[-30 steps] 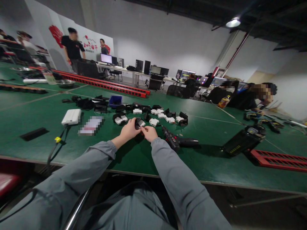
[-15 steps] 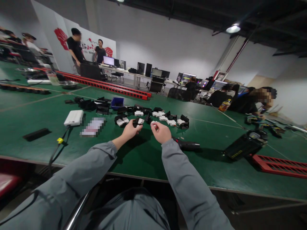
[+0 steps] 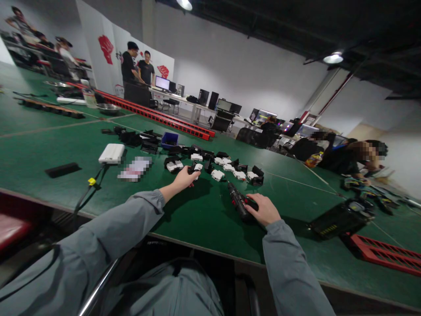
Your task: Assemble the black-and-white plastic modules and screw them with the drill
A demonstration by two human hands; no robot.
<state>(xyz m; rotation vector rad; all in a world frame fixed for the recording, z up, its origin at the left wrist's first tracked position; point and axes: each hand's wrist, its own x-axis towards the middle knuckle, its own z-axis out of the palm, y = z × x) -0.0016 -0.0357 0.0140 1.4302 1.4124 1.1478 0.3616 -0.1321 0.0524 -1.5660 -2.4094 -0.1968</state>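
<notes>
"From the head view, what do the hands have?"

"The left hand (image 3: 183,177) pinches a black-and-white part (image 3: 198,168) between thumb and fingers, near the cluster of pieces on the green table (image 3: 204,221). The right hand (image 3: 264,208) lies over the handle of a power drill (image 3: 238,204). Its undersides are hidden, so I can't tell whether the fingers wrap fully round."

"What worries you there?"

"The drill's nose, first. It points away from the person and lies just beside a white piece (image 3: 217,175). Lift it with a sideways twist and it could knock that piece into its neighbours."

"And the grip?"

"If a finger presses the trigger while settling, the drill could spin early. I can't make out the trigger under that hand."

"The left side?"

"One hand alone steadies the part. A loose pinch could let it turn or drop, especially if something pushes against it."

"Anything further right?"

"A black canister (image 3: 342,218), well apart from the right hand. Only a wide swing of the arm would threaten it."
</notes>
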